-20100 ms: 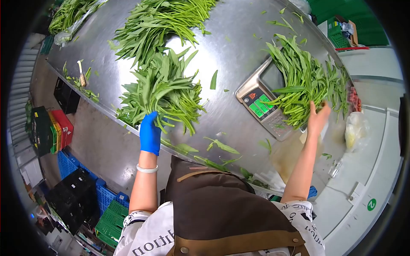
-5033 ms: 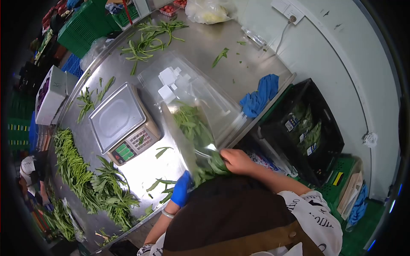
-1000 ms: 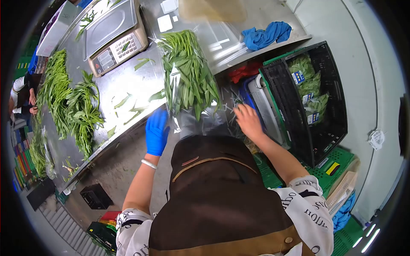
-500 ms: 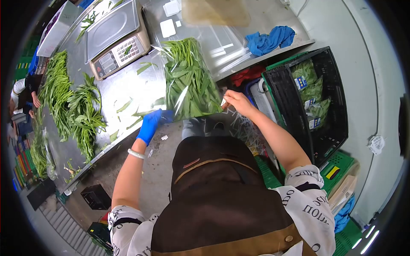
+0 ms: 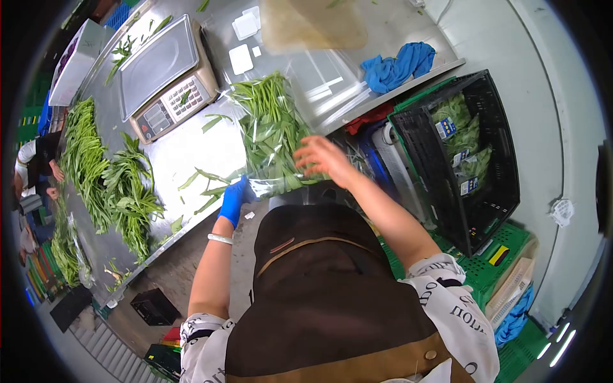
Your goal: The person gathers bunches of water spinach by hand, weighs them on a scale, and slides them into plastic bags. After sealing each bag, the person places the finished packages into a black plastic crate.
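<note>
A clear plastic bag [image 5: 276, 137] full of long-stemmed leafy greens lies at the table's front edge, stems pointing away from me. My left hand [image 5: 234, 200], in a blue glove, pinches the bag's near left corner. Bare and with fingers spread, my right hand [image 5: 324, 159] is at the bag's lower right side, fingertips over its edge. Loose leaves [image 5: 207, 191] lie on the metal table left of the bag.
A scale [image 5: 169, 83] stands behind and left of the bag, near heaps of greens [image 5: 89, 159]. A blue cloth [image 5: 399, 67] lies at the right table edge. Beside it, a black crate [image 5: 501, 153] holds labelled bags of greens. Another person [image 5: 41, 163] works at far left.
My right hand has let go of the bag's near right corner and moved left, its fingers spreading. My left hand has shifted slightly right and nearer, staying at the bag's left corner.
</note>
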Tool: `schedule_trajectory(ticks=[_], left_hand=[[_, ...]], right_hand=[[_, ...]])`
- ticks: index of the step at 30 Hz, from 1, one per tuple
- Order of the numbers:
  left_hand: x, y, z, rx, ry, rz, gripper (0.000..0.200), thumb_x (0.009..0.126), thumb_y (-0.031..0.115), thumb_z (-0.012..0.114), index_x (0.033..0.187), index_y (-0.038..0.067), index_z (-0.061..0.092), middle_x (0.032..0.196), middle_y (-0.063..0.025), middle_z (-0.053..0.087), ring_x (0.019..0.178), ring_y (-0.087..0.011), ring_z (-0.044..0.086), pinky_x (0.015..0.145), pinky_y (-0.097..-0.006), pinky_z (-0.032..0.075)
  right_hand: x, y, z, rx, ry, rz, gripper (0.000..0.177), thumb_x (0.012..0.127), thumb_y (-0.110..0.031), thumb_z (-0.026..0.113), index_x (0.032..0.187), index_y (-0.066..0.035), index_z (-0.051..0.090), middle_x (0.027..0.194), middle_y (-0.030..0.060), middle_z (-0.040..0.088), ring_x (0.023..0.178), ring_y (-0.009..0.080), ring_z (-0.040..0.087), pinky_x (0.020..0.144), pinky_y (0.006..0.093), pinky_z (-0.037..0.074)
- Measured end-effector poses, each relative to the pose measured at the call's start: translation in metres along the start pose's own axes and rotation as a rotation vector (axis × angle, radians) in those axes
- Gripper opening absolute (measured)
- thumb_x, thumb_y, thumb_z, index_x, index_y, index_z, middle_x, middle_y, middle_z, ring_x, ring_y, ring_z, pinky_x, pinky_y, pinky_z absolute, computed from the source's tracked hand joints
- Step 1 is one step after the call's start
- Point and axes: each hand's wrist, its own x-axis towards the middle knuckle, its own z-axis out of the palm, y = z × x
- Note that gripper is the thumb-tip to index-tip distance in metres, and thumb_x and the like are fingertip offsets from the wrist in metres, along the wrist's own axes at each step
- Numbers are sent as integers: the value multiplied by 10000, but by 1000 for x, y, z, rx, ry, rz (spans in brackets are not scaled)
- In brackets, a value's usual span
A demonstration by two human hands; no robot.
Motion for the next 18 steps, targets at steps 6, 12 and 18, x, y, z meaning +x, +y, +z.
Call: schedule_trajectory(ticks=[6, 12, 18], left_hand=[[-31, 52, 14, -266, -1, -128, 453, 971, 411, 417, 908, 29, 652, 784, -92, 660, 643, -167, 601, 624, -298, 476], [-38, 84, 22, -708, 116, -375, 290, 925, 330, 564, 884, 50, 624, 753, -37, 600, 630, -151, 552, 587, -275, 450], [-44, 116, -7, -877, -28, -563, 273, 854, 400, 656, 806, 142, 580, 684, 27, 533, 586, -107, 481, 529, -257, 384]], right_hand=[[-7, -6, -3, -1184, 323, -663, 428, 831, -247, 639, 1165, -40, 469, 1079, 118, 565, 953, 252, 552, 838, 390, 441], [-10, 29, 7, -2062, -8, -870, 560, 790, -241, 600, 1322, -150, 455, 1387, 87, 393, 1258, 305, 382, 1068, 503, 278], [-7, -9, 32, -1902, -47, -1010, 412, 793, -169, 535, 1203, -137, 570, 1244, 76, 538, 1153, 298, 491, 1015, 443, 367]])
